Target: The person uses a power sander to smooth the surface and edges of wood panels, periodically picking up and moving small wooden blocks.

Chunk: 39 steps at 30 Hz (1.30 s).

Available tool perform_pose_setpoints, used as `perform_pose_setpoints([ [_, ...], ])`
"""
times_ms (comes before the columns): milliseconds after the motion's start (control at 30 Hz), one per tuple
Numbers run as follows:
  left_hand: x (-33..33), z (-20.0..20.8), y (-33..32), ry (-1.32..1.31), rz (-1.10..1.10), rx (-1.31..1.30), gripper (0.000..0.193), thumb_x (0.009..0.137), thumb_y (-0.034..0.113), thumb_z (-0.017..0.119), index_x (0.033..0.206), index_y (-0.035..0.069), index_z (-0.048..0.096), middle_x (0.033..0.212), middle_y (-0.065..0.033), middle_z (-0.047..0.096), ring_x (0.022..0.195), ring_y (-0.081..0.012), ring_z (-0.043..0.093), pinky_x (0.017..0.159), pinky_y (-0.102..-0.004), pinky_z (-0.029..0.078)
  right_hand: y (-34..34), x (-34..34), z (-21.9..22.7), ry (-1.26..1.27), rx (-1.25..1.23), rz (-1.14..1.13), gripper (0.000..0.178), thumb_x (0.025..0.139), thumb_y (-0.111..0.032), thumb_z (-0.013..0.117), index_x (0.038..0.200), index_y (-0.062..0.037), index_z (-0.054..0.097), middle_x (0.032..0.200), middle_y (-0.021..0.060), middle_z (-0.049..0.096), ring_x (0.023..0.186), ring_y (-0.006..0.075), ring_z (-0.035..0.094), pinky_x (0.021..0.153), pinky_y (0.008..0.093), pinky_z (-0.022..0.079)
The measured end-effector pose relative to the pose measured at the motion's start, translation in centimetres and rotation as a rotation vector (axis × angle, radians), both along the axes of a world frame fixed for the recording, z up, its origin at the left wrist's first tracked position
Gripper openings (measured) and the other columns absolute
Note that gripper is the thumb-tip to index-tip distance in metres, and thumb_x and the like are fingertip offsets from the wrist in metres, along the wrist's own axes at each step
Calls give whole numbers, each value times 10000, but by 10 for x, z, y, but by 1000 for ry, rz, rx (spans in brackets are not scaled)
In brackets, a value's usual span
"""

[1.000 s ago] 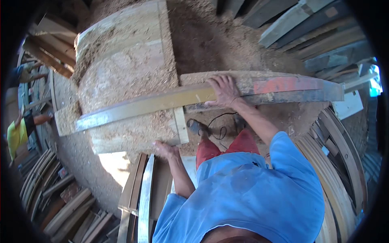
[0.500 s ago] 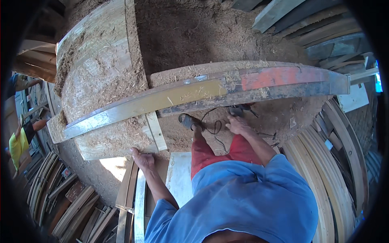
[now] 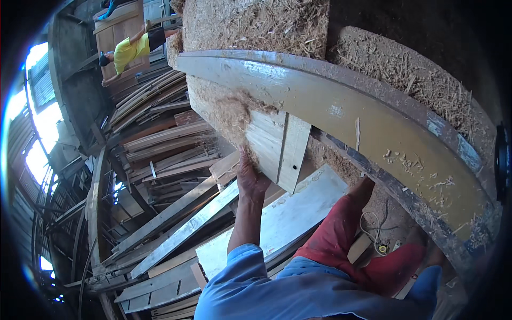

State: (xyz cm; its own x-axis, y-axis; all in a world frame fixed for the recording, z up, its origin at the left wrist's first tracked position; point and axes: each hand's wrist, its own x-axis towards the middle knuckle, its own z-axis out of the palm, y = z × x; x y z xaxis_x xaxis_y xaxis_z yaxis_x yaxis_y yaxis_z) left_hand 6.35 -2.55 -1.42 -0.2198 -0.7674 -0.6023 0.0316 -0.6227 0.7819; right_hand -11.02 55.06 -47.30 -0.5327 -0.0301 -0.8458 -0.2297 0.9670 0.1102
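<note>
My left hand is at the near edge of a wooden panel, thumb along the edge and the other fingers partly hidden beneath. Sawdust lies over the panel and looks smeared by motion near my hand. One end strip of the panel has a small dark hole. Across the panel stands a long beam with a yellowish-brown face and shavings stuck to it. My right forearm reaches down on the right, behind the beam, which hides the hand.
A pale board lies beside my legs. Stacked planks and loose timber fill the left. A person in a yellow shirt is at the far left. A thin cord lies on the ground by my feet.
My view has swung left and come closer to the panel. My left hand is still at its edge, where sawdust now blurs. My right hand has gone out of sight.
</note>
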Motion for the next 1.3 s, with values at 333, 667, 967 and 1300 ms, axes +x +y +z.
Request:
perform_pose_setpoints([
  [333,9,-6,-4,10,9,94,626,1037,500,586,1512,106,477,1482,-91,579,1357,-317,554,1165,-544,419,-4,-19,55,68,-129,-62,694,949,-379,647,1522,-57,425,1528,268,474,1411,368,487,1153,432,412],
  [667,32,28,-3,-1227,-387,-1118,868,931,408,735,1491,-128,344,1547,-376,334,1495,-507,258,1244,-568,192,-173,-33,295,-85,-402,85,864,888,-285,695,1606,-42,280,1580,298,403,1481,440,386,1220,452,337],
  [967,-25,28,-141,-1049,-1184,-1442,766,1014,532,489,1659,188,262,1703,-281,141,1588,-446,103,1285,-532,46,-283,12,411,-346,-494,85,924,880,-254,660,1662,-200,171,1459,284,558,1383,401,539,1119,505,456],
  [1300,206,50,-294,-1247,-167,-449,658,988,458,523,1450,-11,534,1511,-319,453,1411,-454,423,1176,-567,314,-440,91,521,-672,-520,127,596,833,-236,685,1336,54,551,1100,235,690,916,334,717,785,439,572],
])
